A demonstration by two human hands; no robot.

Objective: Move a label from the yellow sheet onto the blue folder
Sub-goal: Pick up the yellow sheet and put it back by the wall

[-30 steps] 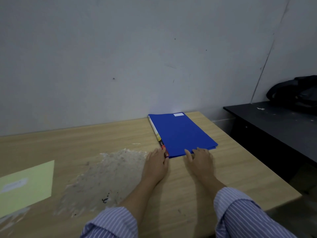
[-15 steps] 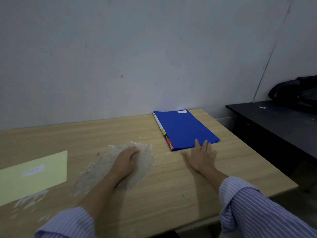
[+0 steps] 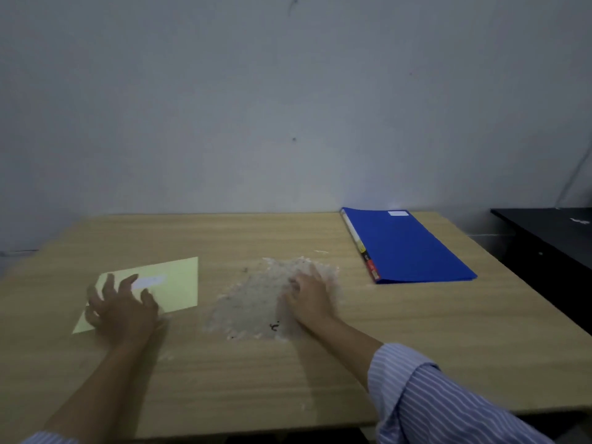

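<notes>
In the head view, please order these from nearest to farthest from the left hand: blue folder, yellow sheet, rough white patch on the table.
1. yellow sheet, under the left hand
2. rough white patch, to its right, mid-table
3. blue folder, far right by the wall

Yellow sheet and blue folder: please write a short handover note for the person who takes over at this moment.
Left hand: open, fingers spread, over the near left part of the yellow sheet, holding nothing.
Right hand: open, empty, resting on the scuffed whitish patch of the wooden table.
White label: on the sheet, just beyond the left fingers.
Blue folder: closed, far right, with one white label at its far corner.
Done: the reach to the sheet.
Left: peel the label, carry it over, stick it on the folder.
</notes>
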